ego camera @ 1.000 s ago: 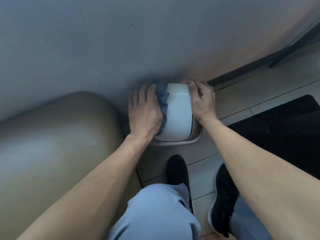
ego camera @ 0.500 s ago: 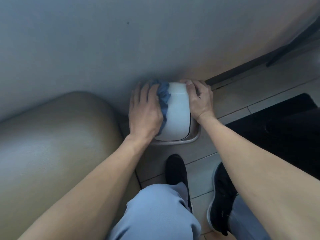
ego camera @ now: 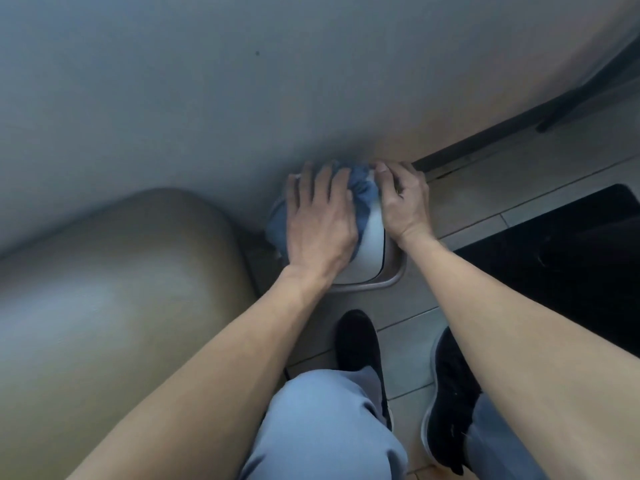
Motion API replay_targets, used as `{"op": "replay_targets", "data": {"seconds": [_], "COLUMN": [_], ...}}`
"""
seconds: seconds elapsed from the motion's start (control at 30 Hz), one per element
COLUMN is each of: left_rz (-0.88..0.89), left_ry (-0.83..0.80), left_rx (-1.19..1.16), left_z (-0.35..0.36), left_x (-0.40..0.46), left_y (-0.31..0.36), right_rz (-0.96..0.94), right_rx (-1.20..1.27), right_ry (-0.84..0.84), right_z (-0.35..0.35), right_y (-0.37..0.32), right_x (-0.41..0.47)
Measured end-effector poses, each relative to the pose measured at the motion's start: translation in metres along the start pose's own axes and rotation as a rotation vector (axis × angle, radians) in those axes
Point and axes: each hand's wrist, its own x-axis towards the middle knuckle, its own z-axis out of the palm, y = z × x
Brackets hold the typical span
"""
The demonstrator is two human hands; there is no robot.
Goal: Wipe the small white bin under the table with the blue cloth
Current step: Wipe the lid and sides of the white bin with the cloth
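Nearest, two knees in light blue trousers (ego camera: 322, 427) and two black shoes (ego camera: 360, 344) are seen on the pale tiled floor (ego camera: 408, 341). Beyond them, the small white plastic bin (ego camera: 370, 247) is set on the floor, partly tucked under the edge of the grey surface (ego camera: 242, 81). The crumpled blue cloth (ego camera: 363, 194) is pressed onto the bin's top by the left hand (ego camera: 320, 223), fingers straight and spread. The bin's right side is gripped by the right hand (ego camera: 403, 202), fingers curled. A rounded tan seat (ego camera: 104, 289) lies left.
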Motion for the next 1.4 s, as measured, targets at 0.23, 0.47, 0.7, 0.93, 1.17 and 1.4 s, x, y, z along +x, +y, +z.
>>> {"op": "replay_targets", "data": {"seconds": [0.23, 0.47, 0.7, 0.93, 1.17, 1.4], "left_rz": [0.167, 0.253, 0.14, 0.386, 0.181, 0.487], "left_ry": [-0.033, -0.076, -0.005, -0.005, 0.013, -0.096], "left_rx": [0.035, 0.025, 0.03, -0.04, -0.016, 0.07], "left_z": [0.001, -0.001, -0.001, -0.006, -0.002, 0.001], "left_x": [0.003, 0.013, 0.022, -0.007, 0.001, -0.02], "left_y": [-0.018, -0.011, -0.009, -0.039, -0.016, -0.044], "right_rz": [0.013, 0.021, 0.041, 0.001, 0.028, 0.013], "right_rx": [-0.01, -0.012, -0.005, 0.018, 0.017, 0.034], "right_ry": [-0.008, -0.021, -0.016, -0.01, -0.015, -0.018], "right_z": [0.003, 0.002, 0.003, 0.001, 0.0, 0.0], "right_y": [0.011, 0.012, 0.014, 0.007, 0.009, 0.005], "right_x": [0.003, 0.002, 0.004, 0.003, 0.004, 0.0]}}
